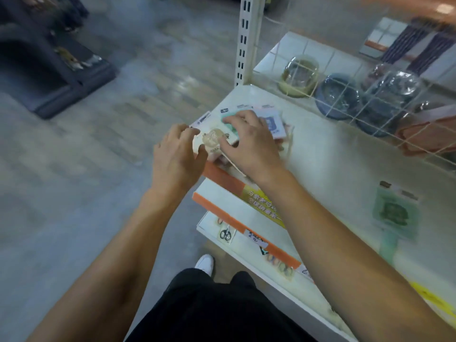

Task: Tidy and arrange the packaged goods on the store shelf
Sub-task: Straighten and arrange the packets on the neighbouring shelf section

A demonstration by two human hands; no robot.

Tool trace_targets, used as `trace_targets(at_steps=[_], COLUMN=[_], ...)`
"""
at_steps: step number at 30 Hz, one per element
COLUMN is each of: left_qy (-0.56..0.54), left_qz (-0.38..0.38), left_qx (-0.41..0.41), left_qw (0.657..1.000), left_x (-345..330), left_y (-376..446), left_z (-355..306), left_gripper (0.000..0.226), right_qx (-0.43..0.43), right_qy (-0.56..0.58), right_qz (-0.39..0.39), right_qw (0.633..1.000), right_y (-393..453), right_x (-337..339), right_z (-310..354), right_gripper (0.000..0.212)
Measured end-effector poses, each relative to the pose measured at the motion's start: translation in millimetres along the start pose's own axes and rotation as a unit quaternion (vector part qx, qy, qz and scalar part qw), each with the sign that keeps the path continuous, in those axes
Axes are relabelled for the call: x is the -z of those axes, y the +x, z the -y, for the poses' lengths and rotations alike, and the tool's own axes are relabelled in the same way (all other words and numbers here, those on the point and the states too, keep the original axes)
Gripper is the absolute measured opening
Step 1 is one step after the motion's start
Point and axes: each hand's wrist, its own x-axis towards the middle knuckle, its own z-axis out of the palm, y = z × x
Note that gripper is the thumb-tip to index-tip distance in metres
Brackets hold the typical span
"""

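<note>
A small pile of flat carded packages lies at the left front corner of the white store shelf. The nearest one is a pale card with a round tan item under plastic. My left hand grips this card's left edge with curled fingers. My right hand lies on top of the pile, fingers bent over the cards and thumb against the tan card. The image is motion-blurred, so print on the packs is unreadable.
A green carded pack lies alone further right on the shelf. Behind a wire grid divider sit clear-lidded bowls and an orange pack. An upright slotted post stands at the shelf corner. Lower shelves with scissors are below.
</note>
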Motion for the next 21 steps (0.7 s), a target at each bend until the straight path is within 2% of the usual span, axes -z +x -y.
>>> trace_targets(at_steps=[8,13,21], left_qy=[0.008,0.013,0.011], left_qz=[-0.023,-0.015,-0.013], left_qx=[0.023,0.041,0.035], left_qw=[0.999,0.999,0.999], left_x=[11,13,11], left_y=[4,8,15], left_z=[36,46,50], left_gripper=[0.033,0.034,0.033], right_qx=[0.046,0.027,-0.005], right_qy=[-0.022,-0.084,-0.122], right_qz=[0.031,0.088,0.099], right_qw=[0.998,0.992,0.988], right_y=[19,24,26], right_x=[-31,-45,-44], right_z=[27,22,24], right_gripper=[0.038,0.034,0.045])
